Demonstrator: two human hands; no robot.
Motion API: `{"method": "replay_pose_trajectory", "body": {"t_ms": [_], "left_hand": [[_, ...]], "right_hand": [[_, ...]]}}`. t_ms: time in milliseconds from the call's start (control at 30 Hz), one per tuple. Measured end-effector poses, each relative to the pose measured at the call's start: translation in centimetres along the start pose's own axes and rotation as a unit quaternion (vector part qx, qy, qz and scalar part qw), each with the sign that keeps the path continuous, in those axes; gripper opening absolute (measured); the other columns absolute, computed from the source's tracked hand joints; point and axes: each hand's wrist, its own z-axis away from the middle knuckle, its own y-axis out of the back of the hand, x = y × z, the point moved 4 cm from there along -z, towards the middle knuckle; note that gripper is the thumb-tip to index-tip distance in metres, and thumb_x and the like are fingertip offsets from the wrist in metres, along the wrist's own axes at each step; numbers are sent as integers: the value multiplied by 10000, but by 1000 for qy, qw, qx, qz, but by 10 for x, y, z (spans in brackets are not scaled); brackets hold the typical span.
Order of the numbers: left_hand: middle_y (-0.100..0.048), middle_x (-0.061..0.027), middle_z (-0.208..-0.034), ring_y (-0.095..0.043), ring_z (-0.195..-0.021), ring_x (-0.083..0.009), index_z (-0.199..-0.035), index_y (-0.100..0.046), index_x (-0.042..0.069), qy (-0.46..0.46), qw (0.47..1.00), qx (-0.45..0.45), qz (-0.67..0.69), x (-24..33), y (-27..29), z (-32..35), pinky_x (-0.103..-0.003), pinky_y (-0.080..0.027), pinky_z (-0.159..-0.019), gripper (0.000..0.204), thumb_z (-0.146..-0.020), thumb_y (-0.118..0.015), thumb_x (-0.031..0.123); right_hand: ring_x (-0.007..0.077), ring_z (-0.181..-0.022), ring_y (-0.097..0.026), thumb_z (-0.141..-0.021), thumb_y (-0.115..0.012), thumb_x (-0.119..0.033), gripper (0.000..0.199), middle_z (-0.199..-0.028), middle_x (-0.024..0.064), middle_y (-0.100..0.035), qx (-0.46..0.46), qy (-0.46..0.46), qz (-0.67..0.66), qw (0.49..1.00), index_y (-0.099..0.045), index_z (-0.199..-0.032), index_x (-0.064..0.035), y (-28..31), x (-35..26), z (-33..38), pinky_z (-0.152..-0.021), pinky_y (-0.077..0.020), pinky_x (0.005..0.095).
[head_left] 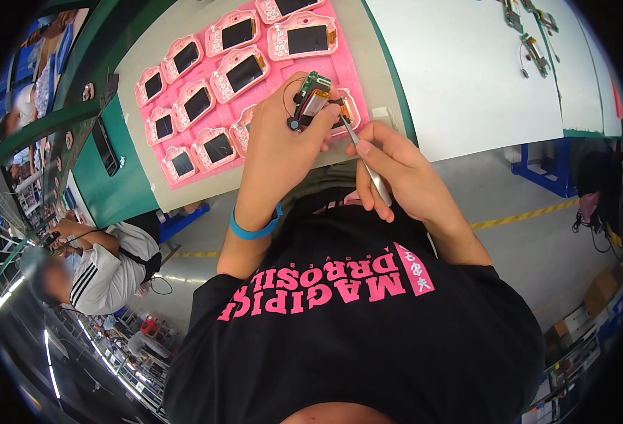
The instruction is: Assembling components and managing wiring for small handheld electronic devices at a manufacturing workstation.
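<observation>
Above the pink tray (pixel 205 152), my left hand (pixel 283 141) grips a small circuit board (pixel 313 95); my right hand (pixel 396 169) pinches tweezers (pixel 361 152), probing it. Next needs steady tips.

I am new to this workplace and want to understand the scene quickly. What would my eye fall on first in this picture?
First comes the bright pink tray on the bench at upper centre, filled with rows of pink device shells with dark screens. In front of it, the left hand holds up a small green circuit board with wires, and the right hand brings metal tweezers to it. A blue wristband rings the left wrist.
</observation>
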Motion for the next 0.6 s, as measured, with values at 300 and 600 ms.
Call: {"method": "replay_pose_trajectory", "body": {"t_ms": [300, 600], "left_hand": [[-720, -97, -866, -603, -620, -126, -1261, -647, -17, 81, 992, -73, 70, 1, 18, 25, -229, -502, -545, 277, -1018, -699, 105], [-718, -149, -883, -609, -615, -158, -1294, -620, -49, 81, 979, -126, 139, -11, 10, 27, -242, -522, -516, 270, -1059, -656, 79]], "right_hand": [[105, -425, -439, -1149, -478, -148, 101, -617, 65, -611, 25, 55, 39, 997, -524, -1126, -61, 0, 2, 10, -430, -328, 224], [75, -491, -444, -1108, -527, -76, 26, -610, 25, -591, 74, 145, 191, 968, -531, -1087, -61, 2, 3, 16, -496, -312, 208]]}}
